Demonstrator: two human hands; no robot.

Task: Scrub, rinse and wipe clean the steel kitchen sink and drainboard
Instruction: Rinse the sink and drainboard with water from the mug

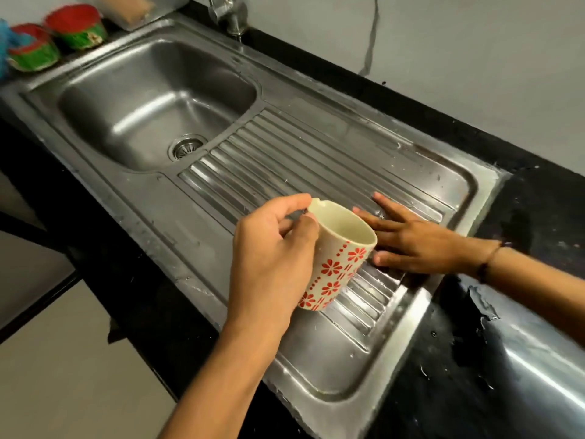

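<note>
The steel sink basin (pixel 152 99) with its round drain (pixel 186 146) lies at the upper left. The ribbed drainboard (pixel 285 153) runs from it toward the lower right. My left hand (pixel 272 258) grips a cream mug with red flowers (pixel 338 258) by its handle, tilted above the drainboard's ribs. My right hand (pixel 408 239) lies flat with fingers spread on the wet ribs just behind the mug. The mug looks empty inside.
A tap (pixel 232 14) stands behind the basin. Two red-and-green tubs (pixel 53 36) sit on the black counter at the far left. Wet black countertop (pixel 522 223) borders the drainboard on the right, with a shiny steel surface (pixel 544 356) at the lower right. A grey wall rises behind.
</note>
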